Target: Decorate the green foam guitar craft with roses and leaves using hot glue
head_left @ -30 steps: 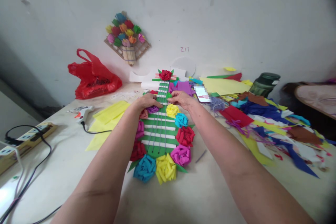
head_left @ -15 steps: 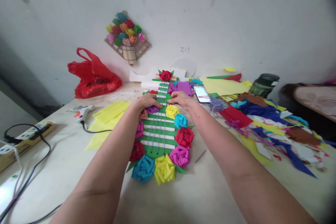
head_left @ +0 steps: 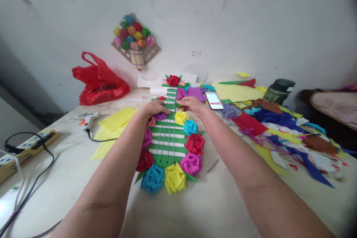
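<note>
A guitar-shaped paper craft [head_left: 167, 140] lies on the table, green with white strips and thin strings along it. Crepe-paper flowers edge its body, among them a yellow flower [head_left: 181, 118] and a blue flower [head_left: 152, 179]; a red flower [head_left: 173, 80] tops the neck. My left hand [head_left: 156, 108] grips the left edge where neck meets body, thumb on the front, beside a purple flower [head_left: 161, 116]. At the opposite edge, just above the yellow flower, my right hand [head_left: 192, 105] pinches a small green paper leaf [head_left: 179, 104] against the neck. Its fingertips partly cover the leaf.
A glue gun [head_left: 89, 121] and yellow paper [head_left: 115, 126] lie to the left, near a power strip [head_left: 30, 145]. A red plastic bag [head_left: 100, 81] stands behind. On the right are a phone [head_left: 214, 100], paper scraps [head_left: 290, 126] and a dark green jar [head_left: 279, 91].
The guitar's neck end has swung slightly left. Both hands stay at nearly the same spots, and the green leaf at my right fingertips sits slightly lower.
</note>
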Motion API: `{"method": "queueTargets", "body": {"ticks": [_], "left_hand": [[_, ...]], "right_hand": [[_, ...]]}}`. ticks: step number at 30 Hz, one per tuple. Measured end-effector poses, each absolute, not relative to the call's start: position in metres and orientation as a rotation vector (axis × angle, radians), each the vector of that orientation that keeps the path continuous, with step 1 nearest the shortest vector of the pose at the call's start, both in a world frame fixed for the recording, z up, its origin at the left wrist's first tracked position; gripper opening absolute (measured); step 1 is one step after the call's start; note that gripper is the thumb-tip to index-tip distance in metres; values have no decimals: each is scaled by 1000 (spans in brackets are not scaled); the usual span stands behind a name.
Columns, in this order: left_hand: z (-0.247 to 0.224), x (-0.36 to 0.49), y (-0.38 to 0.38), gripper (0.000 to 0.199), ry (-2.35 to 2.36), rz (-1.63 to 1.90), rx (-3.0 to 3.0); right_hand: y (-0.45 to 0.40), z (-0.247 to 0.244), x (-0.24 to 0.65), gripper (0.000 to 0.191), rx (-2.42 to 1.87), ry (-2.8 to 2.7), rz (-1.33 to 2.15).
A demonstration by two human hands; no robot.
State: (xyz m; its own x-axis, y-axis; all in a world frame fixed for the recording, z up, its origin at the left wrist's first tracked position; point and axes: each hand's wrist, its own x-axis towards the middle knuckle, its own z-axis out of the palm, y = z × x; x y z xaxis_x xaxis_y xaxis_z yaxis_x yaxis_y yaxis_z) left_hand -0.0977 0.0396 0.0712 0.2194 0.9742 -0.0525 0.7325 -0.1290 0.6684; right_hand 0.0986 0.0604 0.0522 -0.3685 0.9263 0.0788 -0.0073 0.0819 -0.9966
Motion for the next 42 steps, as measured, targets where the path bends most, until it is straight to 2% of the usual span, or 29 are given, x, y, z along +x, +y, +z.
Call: {"method": "queueTargets", "body": {"ticks": [11, 22, 34, 42], "left_hand": [[74, -94, 37, 33, 1605, 545, 1925], [74, -93, 39, 31, 1619, 551, 1959], [75, -94, 36, 29, 1591, 545, 1934], [76, -95, 33, 36, 1540, 525, 1918]], "right_hand": [[64, 60, 104, 29, -1004, -1675, 1314], [68, 54, 102, 39, -1098, -1748, 1242], [63, 61, 99, 32, -1076, -1793, 1194], [60, 67, 95, 26, -1114, -1930, 976]]}}
